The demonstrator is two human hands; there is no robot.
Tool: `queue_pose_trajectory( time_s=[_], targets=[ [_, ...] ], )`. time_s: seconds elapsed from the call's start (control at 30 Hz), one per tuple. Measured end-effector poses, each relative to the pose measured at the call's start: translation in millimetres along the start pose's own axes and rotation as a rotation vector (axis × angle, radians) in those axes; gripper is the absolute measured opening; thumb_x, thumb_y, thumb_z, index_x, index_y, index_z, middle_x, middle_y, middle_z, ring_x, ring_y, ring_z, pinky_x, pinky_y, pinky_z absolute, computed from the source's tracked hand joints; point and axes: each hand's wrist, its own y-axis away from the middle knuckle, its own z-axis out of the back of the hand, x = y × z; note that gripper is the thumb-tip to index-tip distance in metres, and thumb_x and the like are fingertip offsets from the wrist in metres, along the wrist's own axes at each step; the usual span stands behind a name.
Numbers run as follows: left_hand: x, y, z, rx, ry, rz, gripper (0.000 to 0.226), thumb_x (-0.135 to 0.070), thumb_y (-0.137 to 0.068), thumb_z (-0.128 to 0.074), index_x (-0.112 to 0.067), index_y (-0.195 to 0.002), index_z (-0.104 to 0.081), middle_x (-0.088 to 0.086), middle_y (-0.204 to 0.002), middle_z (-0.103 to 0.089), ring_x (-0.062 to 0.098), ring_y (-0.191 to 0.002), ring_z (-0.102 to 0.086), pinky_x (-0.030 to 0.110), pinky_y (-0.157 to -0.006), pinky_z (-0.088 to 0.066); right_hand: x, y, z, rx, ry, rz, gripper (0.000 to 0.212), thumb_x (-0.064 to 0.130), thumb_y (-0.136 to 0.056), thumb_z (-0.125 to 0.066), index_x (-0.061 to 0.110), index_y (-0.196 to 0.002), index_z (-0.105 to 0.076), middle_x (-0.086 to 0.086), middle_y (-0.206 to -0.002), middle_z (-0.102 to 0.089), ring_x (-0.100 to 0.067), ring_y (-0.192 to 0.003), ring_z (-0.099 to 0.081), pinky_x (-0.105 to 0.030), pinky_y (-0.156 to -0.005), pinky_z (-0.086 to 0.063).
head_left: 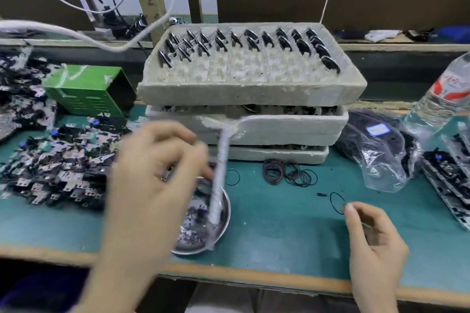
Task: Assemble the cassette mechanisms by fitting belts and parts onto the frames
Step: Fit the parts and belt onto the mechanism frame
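Two grips, both bare hands, hang over the front edge of the green tabletop (pixel 279 236). The right grip (pixel 373 234), near the front right corner, pinches a thin black belt (pixel 337 202) between thumb and forefinger; the loop sticks out from the fingertips toward the back edge, just above the surface. The left grip (pixel 157 173) is blurred, its fingers curled over a round metal dish (pixel 227 213) of tiny dark parts at the front middle. A white wrapped stick (pixel 220 173) stands with its tip in the dish, right beside those fingers, but the blur hides whether they clamp it. More loose belts (pixel 288 173) lie in a small heap behind the dish, at the foot of stacked foam trays (pixel 249 91) carrying rows of dark flywheels (pixel 254 40). A heap of cassette frames (pixel 58 168) covers the left side.
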Motion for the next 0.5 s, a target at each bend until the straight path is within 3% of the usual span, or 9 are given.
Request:
queue_pose_trajectory(
  time_s=[0.07, 0.13, 0.2, 0.27, 0.4, 0.43, 0.5],
  targets=[
    [-6.0, 20.6, -36.3, 0.152, 0.234, 0.156, 0.023, -0.042, -0.084, -0.064, -0.027, -0.068, -0.069, -0.015, -0.096, -0.061, 0.003, -0.098, -0.059, 0.018, -0.086, -0.041, 0.9, 0.0, 1.8, -0.036, -0.041, -0.011, 0.005, 0.037, -0.085, -0.063, 0.038, -0.086, -0.068, 0.015, -0.084, -0.069, 0.000, -0.076, -0.061, -0.008, -0.073, -0.047],
    [-7.6, 45.5, -82.3, 0.356, 0.398, 0.367, 0.034, -0.037, -0.093, -0.061, -0.026, -0.061, -0.064, -0.009, -0.090, -0.063, 0.008, -0.092, -0.061, 0.024, -0.086, -0.043, 0.0, -1.3, 4.2, -0.057, -0.071, -0.033, 0.008, 0.039, -0.084, -0.063, 0.035, -0.088, -0.069, 0.011, -0.084, -0.070, -0.004, -0.078, -0.061, -0.013, -0.075, -0.050],
    [12.2, 54.9, -115.4, 0.412, 0.497, 0.613, 0.037, -0.029, -0.101, -0.055, -0.023, -0.065, -0.058, 0.001, -0.083, -0.065, 0.018, -0.087, -0.064, 0.031, -0.084, -0.047, -1.0, -3.1, 5.2, -0.065, -0.092, -0.054, 0.010, 0.040, -0.083, -0.064, 0.032, -0.088, -0.069, 0.008, -0.084, -0.070, -0.009, -0.079, -0.061, -0.018, -0.076, -0.050],
    [30.5, 53.7, -126.7, 0.412, 0.485, 0.739, 0.035, -0.027, -0.103, -0.049, -0.019, -0.070, -0.053, -0.008, -0.069, -0.063, 0.005, -0.072, -0.061, 0.018, -0.073, -0.044, -1.1, -3.0, 3.8, -0.068, -0.106, -0.066, 0.010, 0.039, -0.082, -0.064, 0.032, -0.087, -0.069, 0.007, -0.083, -0.071, -0.011, -0.079, -0.061, -0.018, -0.077, -0.050],
    [44.8, 53.6, -129.3, 0.429, 0.215, 0.530, 0.035, -0.031, -0.106, -0.043, -0.015, -0.075, -0.052, -0.006, -0.071, -0.057, 0.001, -0.066, -0.047, 0.014, -0.064, -0.038, 0.8, -3.0, 1.3, -0.071, -0.131, -0.055, 0.005, 0.033, -0.083, -0.065, 0.034, -0.084, -0.070, 0.009, -0.080, -0.071, -0.005, -0.074, -0.062, -0.012, -0.075, -0.051],
    [45.3, 53.2, -128.8, 0.427, 0.122, 0.453, 0.032, -0.030, -0.106, -0.041, -0.019, -0.077, -0.050, -0.011, -0.073, -0.055, 0.001, -0.066, -0.046, 0.012, -0.065, -0.039, 0.6, -3.3, 1.3, -0.068, -0.136, -0.052, 0.006, 0.031, -0.084, -0.065, 0.034, -0.084, -0.070, 0.009, -0.080, -0.071, -0.003, -0.074, -0.062, -0.012, -0.074, -0.051],
    [39.0, 54.9, -129.3, 0.428, -0.044, 0.308, 0.021, -0.027, -0.107, -0.037, -0.028, -0.092, -0.051, -0.019, -0.093, -0.052, -0.006, -0.086, -0.048, 0.006, -0.079, -0.038, -1.7, -4.5, 1.5, -0.062, -0.135, -0.053, 0.010, 0.026, -0.085, -0.066, 0.035, -0.083, -0.071, 0.009, -0.080, -0.071, -0.004, -0.074, -0.062, -0.010, -0.074, -0.051]
  ],
)
